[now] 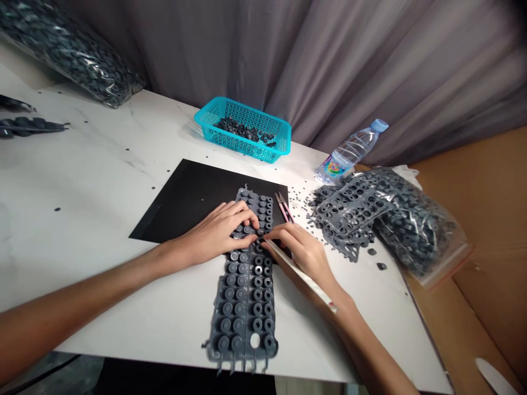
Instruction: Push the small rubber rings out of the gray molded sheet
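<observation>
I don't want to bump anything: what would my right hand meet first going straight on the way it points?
Probably your left hand, close ahead over the grey sheet; depth is unclear, so your right hand might brush the sheet first.

– Which way could the left hand (220, 233) pass?
– Leftward, over black sheet (177, 200) and white tabletop (102, 203); the turquoise basket (283, 148) stands farther ahead
– And the right hand (302, 252)?
– Snips (284, 208) lie just beyond it, the grey heap (346, 211) and bottle (352, 149) farther right
</observation>
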Demonstrator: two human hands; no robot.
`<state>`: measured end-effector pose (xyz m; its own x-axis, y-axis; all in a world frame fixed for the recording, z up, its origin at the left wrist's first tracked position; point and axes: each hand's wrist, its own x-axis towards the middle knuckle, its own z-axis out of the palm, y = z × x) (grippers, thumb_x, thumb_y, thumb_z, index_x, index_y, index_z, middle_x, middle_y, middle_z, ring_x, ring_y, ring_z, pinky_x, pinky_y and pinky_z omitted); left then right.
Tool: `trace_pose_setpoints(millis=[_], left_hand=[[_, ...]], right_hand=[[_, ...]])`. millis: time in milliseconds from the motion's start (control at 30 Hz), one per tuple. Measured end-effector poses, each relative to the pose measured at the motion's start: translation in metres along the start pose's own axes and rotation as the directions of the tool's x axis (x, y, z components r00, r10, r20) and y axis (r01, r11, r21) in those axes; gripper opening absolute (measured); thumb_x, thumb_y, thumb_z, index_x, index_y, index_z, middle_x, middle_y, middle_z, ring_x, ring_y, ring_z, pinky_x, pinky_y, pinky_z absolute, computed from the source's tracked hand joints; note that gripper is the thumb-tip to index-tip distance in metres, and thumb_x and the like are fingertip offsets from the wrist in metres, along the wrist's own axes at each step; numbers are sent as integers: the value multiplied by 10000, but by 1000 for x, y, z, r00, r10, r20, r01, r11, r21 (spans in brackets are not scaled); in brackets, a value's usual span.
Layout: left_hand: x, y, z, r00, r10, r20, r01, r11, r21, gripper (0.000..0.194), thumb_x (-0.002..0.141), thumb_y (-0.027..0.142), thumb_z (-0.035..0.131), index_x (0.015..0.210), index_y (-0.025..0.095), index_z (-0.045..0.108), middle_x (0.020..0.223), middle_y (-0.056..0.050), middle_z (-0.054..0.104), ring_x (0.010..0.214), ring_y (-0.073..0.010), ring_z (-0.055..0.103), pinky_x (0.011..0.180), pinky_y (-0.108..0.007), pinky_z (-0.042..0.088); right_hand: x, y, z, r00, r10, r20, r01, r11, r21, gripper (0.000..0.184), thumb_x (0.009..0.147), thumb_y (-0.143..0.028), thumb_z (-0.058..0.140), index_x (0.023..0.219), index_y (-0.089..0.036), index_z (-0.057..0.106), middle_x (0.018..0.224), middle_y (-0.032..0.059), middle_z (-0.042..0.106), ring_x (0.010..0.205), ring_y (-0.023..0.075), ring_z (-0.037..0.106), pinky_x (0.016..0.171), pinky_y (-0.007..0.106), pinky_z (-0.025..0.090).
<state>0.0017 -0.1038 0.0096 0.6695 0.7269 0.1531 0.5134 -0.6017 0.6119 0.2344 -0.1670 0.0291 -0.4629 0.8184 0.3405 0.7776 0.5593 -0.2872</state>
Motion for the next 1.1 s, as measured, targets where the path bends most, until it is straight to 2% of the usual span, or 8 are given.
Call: trace_pose_setpoints(millis=[200,300,467,800,900,967,1033,1100], left_hand=[[1,-2,2,1000,5,-5,-5,1000,-1,173,944,353,617,1095,272,626,1120,-3,605,1034,-221,558,960,-383,418],[0,-4,3,1000,8,-9,-8,1000,6,181,942,364,618,1097,271,628,1123,-7,604,1028,-224,555,964,-388,420],[0,-3,3,1000,7,-7,-6,1000,13,180,941,359,614,1099,271,625,1121,-6,601,1017,-223,554,968,-391,419],[1,-3,2,1000,4,3,-4,1000,15,204,948,408,602,1095,270,632,1100,-8,600,990,-221,543,926,-371,417],[1,-1,1,1000,-6,18,6,1000,14,196,956,418,598,1084,272,626,1093,-5,594,991,-222,544,923,-367,412],[1,0,-1,1000,-16,27,16,1000,7,188,960,414,596,1080,273,624,1091,-3,590,992,-220,541,926,-368,408],[1,1,-3,999,-22,37,23,1000,-3,183,963,411,592,1081,273,621,1099,-3,587,995,-220,536,927,-371,407],[1,1,-4,999,-23,47,23,1000,-10,182,965,409,589,1083,274,619,1108,-3,585,995,-219,536,932,-374,407]], right_hand=[[0,1,5,999,-27,-27,24,996,-89,213,1025,-368,570,1096,-205,687,1034,72,706,945,190,659,827,297,529],[1,2,6,997,-68,-33,62,986,-152,232,1023,-342,574,1186,-213,676,1068,78,699,955,197,651,800,301,535],[1,1,9,991,-137,-7,130,952,-278,232,1041,-308,537,1190,-200,678,1051,82,707,922,203,645,782,320,537],[-3,-2,22,995,-96,-8,90,956,-279,253,1055,-251,470,1248,-133,582,1156,154,649,1042,267,593,863,402,546],[0,4,19,996,-40,-84,19,971,-237,252,1061,-250,439,1253,-138,556,1151,161,630,1059,269,580,851,407,550],[1,15,13,981,74,-177,-111,971,-210,261,1067,-282,416,1260,-159,541,1170,159,606,1084,268,576,858,415,548],[-2,29,4,940,233,-251,-283,940,-190,274,1067,-332,402,1254,-181,534,1184,150,586,1082,271,574,866,436,539],[-9,41,-4,916,341,-214,-381,904,-191,281,1064,-363,388,1209,-182,547,1134,139,589,1043,276,587,862,450,527]])
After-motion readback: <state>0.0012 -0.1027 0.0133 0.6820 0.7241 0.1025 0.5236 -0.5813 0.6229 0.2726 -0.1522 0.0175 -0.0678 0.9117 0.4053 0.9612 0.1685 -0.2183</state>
